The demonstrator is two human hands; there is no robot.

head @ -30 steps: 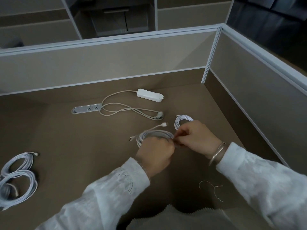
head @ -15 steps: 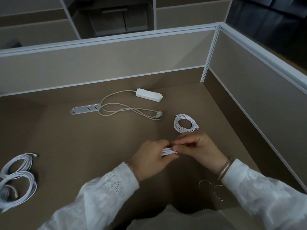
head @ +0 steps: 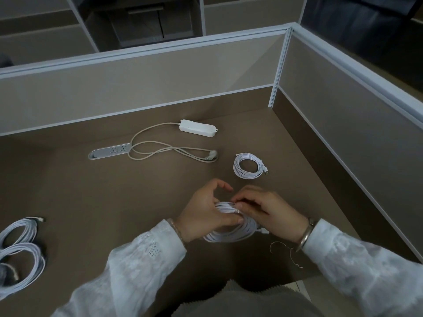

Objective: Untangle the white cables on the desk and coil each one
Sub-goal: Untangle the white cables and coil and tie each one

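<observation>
Both hands hold one coiled white cable [head: 231,234] just above the brown desk [head: 114,197], near its front middle. My left hand [head: 206,211] grips the coil's left side from above. My right hand [head: 263,209] pinches the bundle's top with thumb and fingertips; a plug end sticks out under it. A finished white coil [head: 248,169] lies flat behind my hands, to the right. Two more white coils, an upper one [head: 20,232] and a lower one [head: 23,268], lie at the desk's left edge.
A white power strip [head: 198,128] with its loose beige cord [head: 160,152] lies at the back, beside a grey desk socket [head: 109,152]. A thin bent wire [head: 288,252] lies by my right wrist. Partition walls [head: 343,124] close the back and right.
My hands have drawn the coil toward me and lowered it. The coil now hangs open as a loop beneath my hands, and my left fingers have spread a little.
</observation>
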